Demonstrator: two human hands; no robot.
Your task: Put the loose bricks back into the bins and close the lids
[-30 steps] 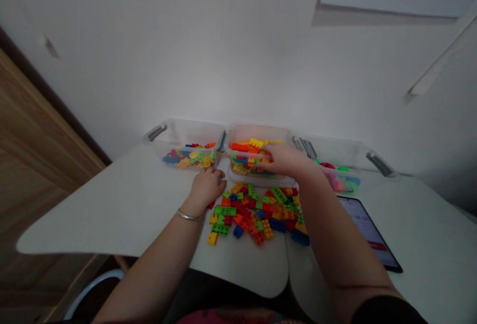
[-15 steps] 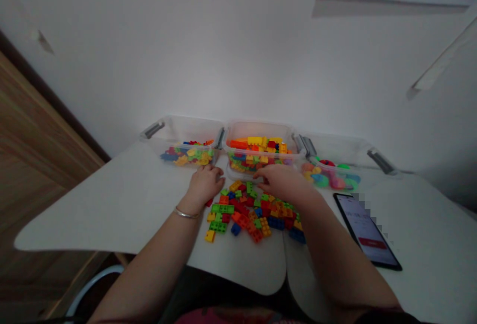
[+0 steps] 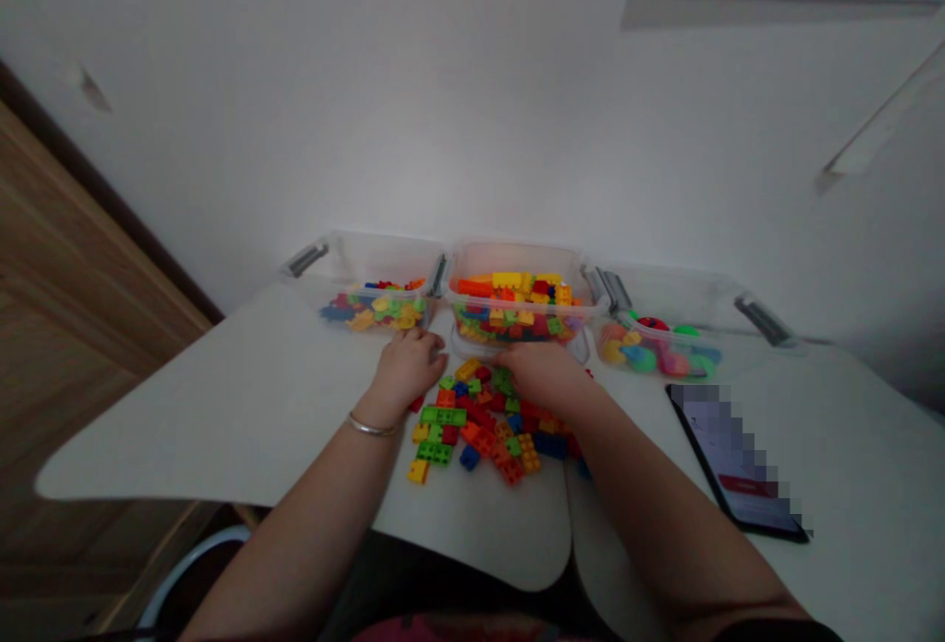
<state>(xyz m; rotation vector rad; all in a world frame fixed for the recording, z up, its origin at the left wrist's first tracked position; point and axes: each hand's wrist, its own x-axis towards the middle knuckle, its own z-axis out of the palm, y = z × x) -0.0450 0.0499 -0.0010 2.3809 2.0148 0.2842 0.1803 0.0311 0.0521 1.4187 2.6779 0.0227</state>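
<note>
Bench [image 3: 221,406]: white, in front of you, against a pale wall [image 3: 472,81], with the brick pile [image 3: 513,445] lying on it.
Left hand [image 3: 409,366]: at the left of the brick pile, palm down, your fingers loosely bent; you cannot tell whether it holds anything underneath.
Right hand [image 3: 542,376]: over the far part of the brick pile, your fingertips beside a green brick [image 3: 503,381]; you cannot tell whether they grip it.
Brick colours: red, green, yellow, orange and blue.
Bracelet [image 3: 373,427]: around your left wrist, left of the brick pile.
Middle box [image 3: 517,256]: clear, just behind the brick pile, holding more bricks [image 3: 508,281].
Left box [image 3: 388,253]: clear, behind and left of the brick pile, small coloured pieces [image 3: 388,307] inside.
Right box [image 3: 664,292]: clear, behind and right of the brick pile.
Phone [image 3: 716,455]: right of the brick pile, screen partly pixelated.
</note>
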